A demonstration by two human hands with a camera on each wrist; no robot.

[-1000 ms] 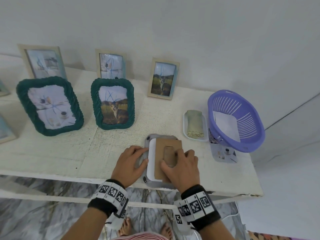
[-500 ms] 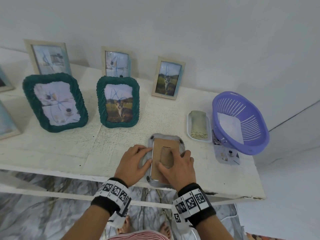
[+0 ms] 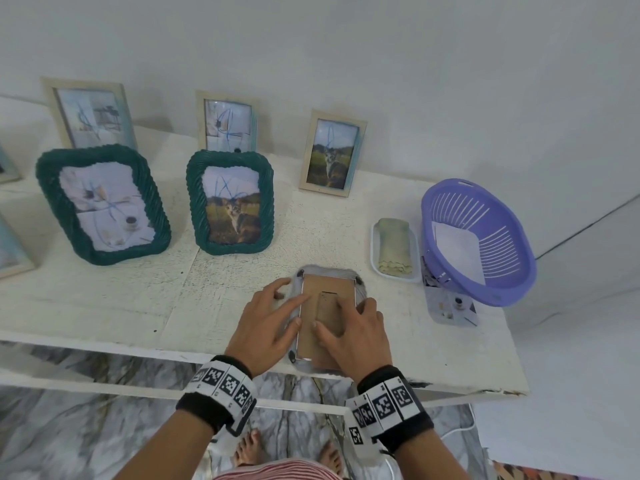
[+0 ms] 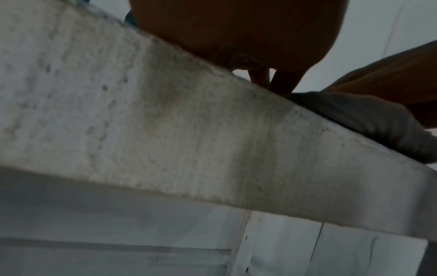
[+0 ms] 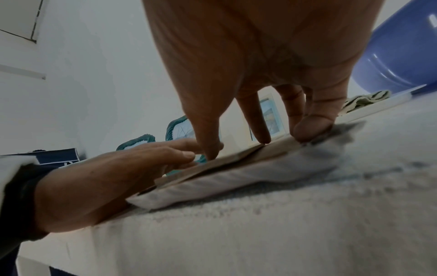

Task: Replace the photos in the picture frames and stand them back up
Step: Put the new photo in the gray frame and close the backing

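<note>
Since a second ago the brown backing board point(image 3: 329, 306) has slid fully into the grey frame point(image 3: 358, 277), covering the white photo edge. Left hand point(image 3: 268, 329) lies spread, fingers straight, touching the frame's left rim. Right hand point(image 3: 353, 336) presses straightened fingers point(image 5: 254, 119) flat on the board, near the white table's point(image 3: 138, 306) front edge.

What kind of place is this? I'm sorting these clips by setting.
Probably a room in a home, though it could be a staged setup: a worn white-painted shelf against a plain wall, a row of standing picture frames, a purple plastic basket, and a marble-patterned floor below.
</note>
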